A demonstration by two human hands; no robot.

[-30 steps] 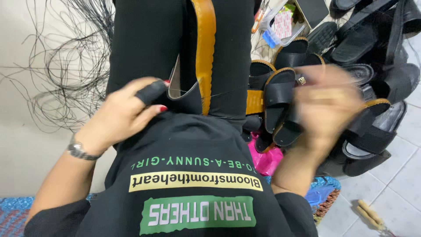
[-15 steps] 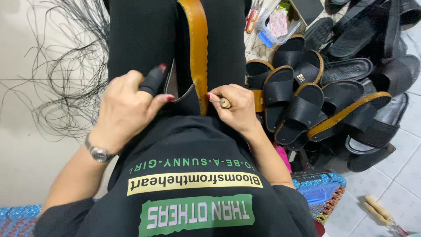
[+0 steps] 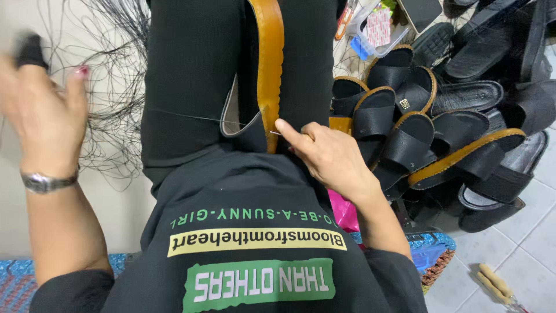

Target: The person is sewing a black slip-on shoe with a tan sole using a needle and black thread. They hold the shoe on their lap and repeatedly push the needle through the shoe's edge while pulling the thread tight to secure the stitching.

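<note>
Between the knees: a sandal with a tan sole (image 3: 267, 64) stands on its edge, clamped by the legs in black trousers (image 3: 191, 75), its sole edge turned up to the camera.
Right hand fingers: the right hand (image 3: 327, 153) lies against the lower end of the sole; its forefinger is stretched out and its tip presses on the sole edge, the other fingers are curled under.
Needle: a thin metal needle (image 3: 275, 133) shows just beside that fingertip, at the sole edge.
Left hand fingers: the left hand (image 3: 40, 104) is raised far to the left, blurred; a black cover sits on one fingertip, and the fingers look loosely bent, but what they pinch I cannot tell.
Thread: a fine dark thread (image 3: 191, 116) runs taut from the sole toward the left hand, across the left thigh.
Wrist: a metal wristwatch (image 3: 43, 182) is on the left wrist.
Floor at left: a loose tangle of black threads (image 3: 116, 87) lies beside the leg.
Floor at right: a heap of black slide sandals (image 3: 440, 127), some with tan soles, lies close to the right hand.
Far right, below: a wooden-handled tool (image 3: 495, 284) lies on the tiles, well apart from both hands.
</note>
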